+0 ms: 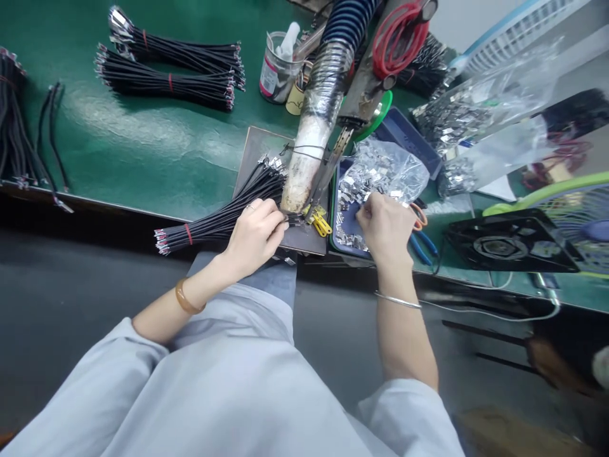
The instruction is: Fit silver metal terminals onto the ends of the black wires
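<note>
My left hand (pixel 257 231) is closed round a bundle of black wires (pixel 216 219) tied with a red band, lying over the edge of a metal plate (pixel 259 149). The wire tips point toward a taped, hose-covered machine head (pixel 309 158) with a yellow clip (pixel 320 222) at its base. My right hand (pixel 385 225) is curled, fingertips pinched among small metal terminals (pixel 349 219) in a blue tray (pixel 404 136) lined with a clear plastic bag (pixel 387 168). What the pinch holds is too small to name.
Two more tied wire bundles (pixel 176 79) lie at the back of the green table (pixel 143 146), with others at the left edge (pixel 16 127). A jar (pixel 276 66), bags of terminals (pixel 480 108), blue-handled pliers (pixel 423 238), and a black fan (pixel 511 244) stand around.
</note>
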A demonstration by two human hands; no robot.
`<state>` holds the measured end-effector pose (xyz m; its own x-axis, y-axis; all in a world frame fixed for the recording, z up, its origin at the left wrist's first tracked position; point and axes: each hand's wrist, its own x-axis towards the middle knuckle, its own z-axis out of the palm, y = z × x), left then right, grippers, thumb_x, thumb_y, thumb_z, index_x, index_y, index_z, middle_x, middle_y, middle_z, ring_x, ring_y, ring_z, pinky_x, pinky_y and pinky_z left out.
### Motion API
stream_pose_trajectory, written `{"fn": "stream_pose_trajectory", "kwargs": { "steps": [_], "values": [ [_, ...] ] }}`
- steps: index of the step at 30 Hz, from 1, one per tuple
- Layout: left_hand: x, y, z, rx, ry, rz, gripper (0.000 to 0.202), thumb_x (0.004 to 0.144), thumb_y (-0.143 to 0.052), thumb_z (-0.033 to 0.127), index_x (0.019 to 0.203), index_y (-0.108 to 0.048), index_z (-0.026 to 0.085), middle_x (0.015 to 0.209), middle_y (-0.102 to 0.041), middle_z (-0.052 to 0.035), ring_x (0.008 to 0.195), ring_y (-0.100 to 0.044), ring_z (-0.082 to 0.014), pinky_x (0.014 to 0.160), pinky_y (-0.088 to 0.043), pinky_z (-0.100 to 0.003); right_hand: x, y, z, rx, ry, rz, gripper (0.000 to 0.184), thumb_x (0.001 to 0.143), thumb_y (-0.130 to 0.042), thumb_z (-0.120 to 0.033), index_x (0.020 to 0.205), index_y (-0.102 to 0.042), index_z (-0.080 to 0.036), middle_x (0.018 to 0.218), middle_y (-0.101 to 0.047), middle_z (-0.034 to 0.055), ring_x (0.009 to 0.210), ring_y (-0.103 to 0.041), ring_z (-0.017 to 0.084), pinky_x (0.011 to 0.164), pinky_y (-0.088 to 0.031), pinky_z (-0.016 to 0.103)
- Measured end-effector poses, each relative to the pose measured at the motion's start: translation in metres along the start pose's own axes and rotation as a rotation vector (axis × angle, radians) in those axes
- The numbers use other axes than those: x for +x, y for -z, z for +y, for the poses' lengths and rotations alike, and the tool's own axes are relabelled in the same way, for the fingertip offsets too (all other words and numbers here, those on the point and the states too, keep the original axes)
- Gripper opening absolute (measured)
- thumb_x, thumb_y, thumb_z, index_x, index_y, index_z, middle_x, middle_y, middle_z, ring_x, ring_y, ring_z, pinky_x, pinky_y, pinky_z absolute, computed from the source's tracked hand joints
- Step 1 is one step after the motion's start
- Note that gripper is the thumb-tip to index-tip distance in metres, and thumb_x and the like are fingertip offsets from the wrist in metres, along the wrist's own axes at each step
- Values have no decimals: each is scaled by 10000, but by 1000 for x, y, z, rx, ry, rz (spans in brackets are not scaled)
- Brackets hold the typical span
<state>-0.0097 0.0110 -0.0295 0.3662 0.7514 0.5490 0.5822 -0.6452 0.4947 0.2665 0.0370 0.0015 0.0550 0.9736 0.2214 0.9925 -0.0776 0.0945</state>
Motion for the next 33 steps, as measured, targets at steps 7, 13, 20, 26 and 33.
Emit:
{"fn": "stream_pose_trajectory", "kwargs": {
  "steps": [7, 13, 20, 26, 33],
  "values": [
    [-6, 8, 8, -95, -121, -32, 230, 994, -525, 216, 863, -708, 169, 779, -704, -61, 764, -600, -193, 751, -458, -330, 4, 8, -3, -97, 148, -96, 161, 873, -460, -104, 838, -607, -162, 789, -645, 115, 627, -498, 189, 570, -225, 315],
    [-1, 2, 11, -328, -60, -100, 177, 910, -536, 136, 818, -685, 156, 668, -654, -9, 566, -546, -114, 577, -416, -226, 9, 6, 5, 66, 19, -47, 106, 802, -530, -110, 751, -544, -202, 768, -638, 80, 654, -540, 194, 607, -319, 320],
    [7, 8, 17, -740, 368, -213, 140, 845, -627, 235, 784, -707, 138, 636, -665, -3, 560, -580, -104, 544, -444, -195, -41, 18, -21, 857, -142, 424, 177, 801, -647, -217, 707, -498, -230, 851, -692, 21, 626, -644, 145, 532, -475, 274],
    [10, 7, 24, -813, 483, -140, 142, 798, -652, 227, 751, -735, 122, 627, -696, -21, 546, -600, -111, 526, -464, -197, -82, 26, -81, 1251, -63, 418, 139, 862, -713, -203, 766, -613, -212, 846, -722, -7, 692, -734, 145, 627, -618, 282],
    [9, 9, 28, -780, 478, -122, 151, 810, -657, 229, 762, -749, 119, 687, -729, -37, 579, -601, -101, 532, -463, -181, -85, 10, -103, 1330, -30, 275, 68, 885, -709, -191, 832, -735, -224, 923, -762, 25, 840, -748, 159, 688, -637, 276]
  ]
}}
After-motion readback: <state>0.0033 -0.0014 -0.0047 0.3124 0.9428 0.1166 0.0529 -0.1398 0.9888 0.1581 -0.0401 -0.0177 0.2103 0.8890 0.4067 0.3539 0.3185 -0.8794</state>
